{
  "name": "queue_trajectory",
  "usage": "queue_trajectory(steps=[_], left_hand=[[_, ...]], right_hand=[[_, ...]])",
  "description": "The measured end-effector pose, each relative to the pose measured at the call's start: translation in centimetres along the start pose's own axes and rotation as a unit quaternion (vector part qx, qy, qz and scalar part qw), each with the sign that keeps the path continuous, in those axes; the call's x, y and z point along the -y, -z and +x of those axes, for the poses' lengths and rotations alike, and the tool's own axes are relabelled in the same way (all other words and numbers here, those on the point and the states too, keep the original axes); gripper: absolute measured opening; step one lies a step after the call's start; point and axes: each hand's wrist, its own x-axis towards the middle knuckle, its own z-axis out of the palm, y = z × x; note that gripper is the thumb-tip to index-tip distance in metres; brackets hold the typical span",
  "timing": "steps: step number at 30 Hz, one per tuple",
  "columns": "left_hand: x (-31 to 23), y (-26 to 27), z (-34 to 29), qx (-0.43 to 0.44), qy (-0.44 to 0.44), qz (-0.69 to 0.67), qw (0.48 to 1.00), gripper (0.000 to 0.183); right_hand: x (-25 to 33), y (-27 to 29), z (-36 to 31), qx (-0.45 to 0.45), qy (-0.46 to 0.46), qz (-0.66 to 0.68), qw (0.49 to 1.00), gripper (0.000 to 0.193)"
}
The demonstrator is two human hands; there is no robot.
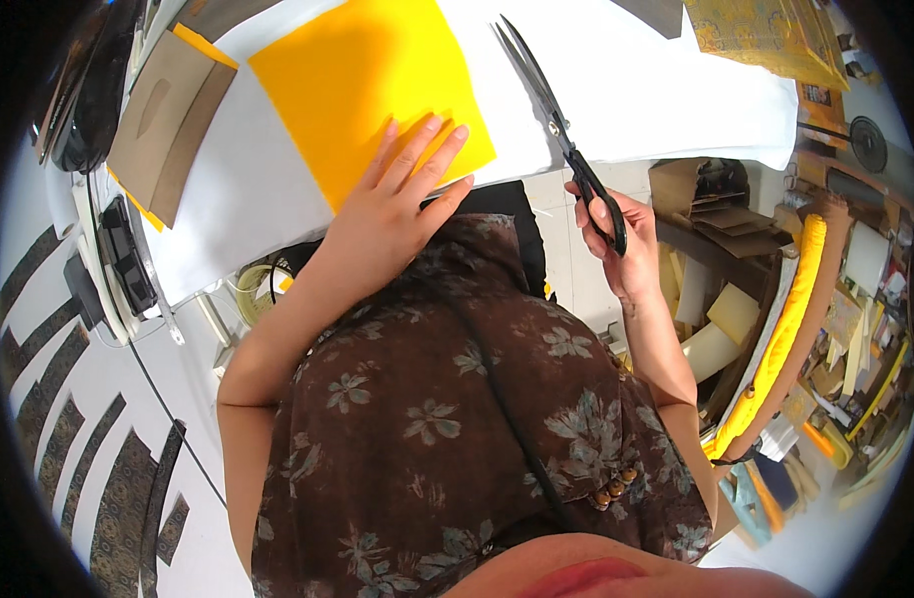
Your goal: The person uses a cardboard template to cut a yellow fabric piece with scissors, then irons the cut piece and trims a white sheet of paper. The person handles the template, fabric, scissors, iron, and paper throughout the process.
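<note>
A bright yellow sheet (352,75), whether cloth or paper I cannot tell, lies on the white-covered table (636,95) in front of me. My left hand (389,204) rests on its near right part with the fingers stretched out and a little spread. To the right, my right hand (621,244) grips the black handles of a large pair of scissors (553,120). The long dark blades point away from me over the white cover, clear of the yellow sheet, and lie close together.
Brown-grey panels with yellow edges (168,125) lie at the table's left. A gold patterned box (771,45) sits at the back right. Below the table's right edge are cardboard boxes (726,214) and a long yellow padded strip (776,339). Dark patterned strips (123,498) spread out at lower left.
</note>
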Motion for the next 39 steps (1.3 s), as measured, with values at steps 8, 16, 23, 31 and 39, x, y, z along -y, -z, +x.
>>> queue_trajectory(steps=[8, 16, 23, 31, 39], left_hand=[[1.0, 2.3, -2.0, 0.026, 0.001, -0.140, 0.990, 0.061], [1.6, 1.6, 0.3, 0.010, 0.072, -0.049, 0.996, 0.083], [1.4, -0.7, -0.8, -0.001, 0.062, -0.020, 0.998, 0.064], [0.8, -0.6, -0.8, -0.015, 0.071, -0.102, 0.992, 0.067], [0.2, -0.7, -0.6, -0.032, 0.064, -0.139, 0.988, 0.066]], right_hand=[[-0.1, -0.7, 0.8, 0.013, 0.002, 0.000, 1.000, 0.037], [-0.8, -2.8, 2.0, 0.028, 0.007, 0.017, 0.999, 0.032], [-0.9, -4.1, 1.9, 0.014, -0.016, 0.056, 0.998, 0.032], [-0.9, -5.4, 1.8, 0.001, -0.003, 0.050, 0.999, 0.030], [-1.2, -5.6, 1.7, 0.000, 0.005, 0.045, 0.999, 0.030]])
